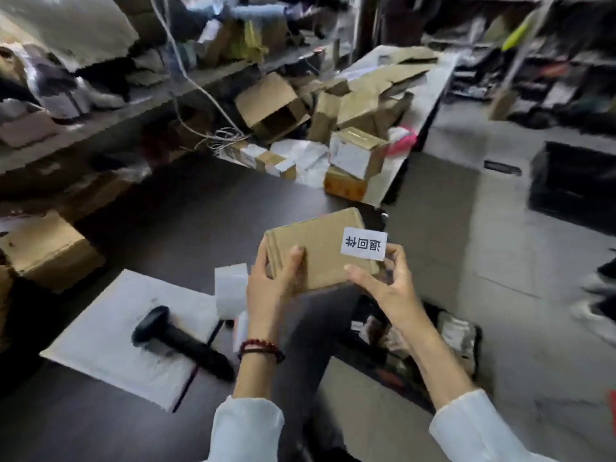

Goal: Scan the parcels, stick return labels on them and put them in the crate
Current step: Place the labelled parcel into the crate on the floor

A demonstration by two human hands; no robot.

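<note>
A small brown cardboard parcel [320,248] is held up over the near edge of the dark table [186,208]. A white return label [364,244] with black characters lies on its right end. My left hand [273,278] grips the parcel's left end, thumb on top. My right hand [383,278] holds the right corner, fingers at the label's edge. A black handheld scanner [180,338] lies on a white padded mailer [126,331] at the left. A roll of white labels [231,290] stands just left of my left hand. A crate [433,331] with packets sits on the floor under my right arm.
More parcels [356,155] and opened cardboard boxes [276,108] are heaped at the far end of the table. A brown box [46,248] sits at the left edge. Cluttered shelves run along the left. A black crate [573,185] stands on the floor at the right.
</note>
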